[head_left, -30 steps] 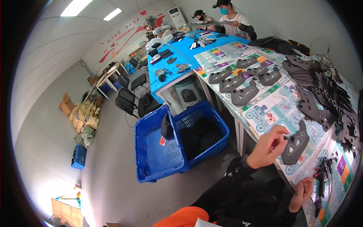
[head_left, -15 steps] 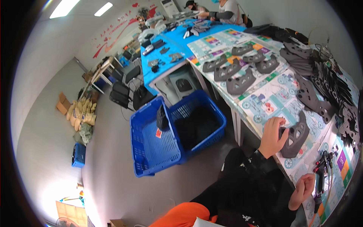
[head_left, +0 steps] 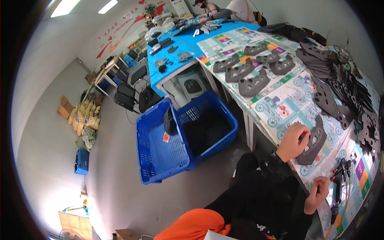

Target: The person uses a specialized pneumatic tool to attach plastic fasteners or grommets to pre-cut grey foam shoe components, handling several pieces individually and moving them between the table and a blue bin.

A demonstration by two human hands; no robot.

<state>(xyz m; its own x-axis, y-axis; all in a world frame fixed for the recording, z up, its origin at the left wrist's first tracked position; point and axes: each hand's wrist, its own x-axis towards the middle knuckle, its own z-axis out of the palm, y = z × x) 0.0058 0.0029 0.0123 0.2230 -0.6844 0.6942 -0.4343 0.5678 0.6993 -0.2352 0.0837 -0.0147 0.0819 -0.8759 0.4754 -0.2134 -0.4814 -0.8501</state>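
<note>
My left hand (head_left: 293,143) is curled at the table's near edge, beside a dark grey curved plate with cut-outs (head_left: 315,145) lying flat. A small dark spot shows between its thumb and fingers; I cannot make out what it is. Closer to me, my right hand (head_left: 317,195) has its fingers bent inward, and whatever they may hold is hidden. Just right of that hand lies a slim black tool with red parts (head_left: 339,180), a hose running from it. Several similar grey plates (head_left: 253,84) lie farther up the table.
Stacked dark plates (head_left: 352,86) line the table's right side. Two blue crates (head_left: 164,158) stand on the floor at left, one holding dark material. Beyond is a blue-covered table (head_left: 188,44) with parts and people (head_left: 240,10). Black chairs (head_left: 126,97) stand beside it.
My left hand has turned and its fingers have curled in more, slightly off the plate's edge. My right hand has risen a little toward the table. The grey plate lies where it was.
</note>
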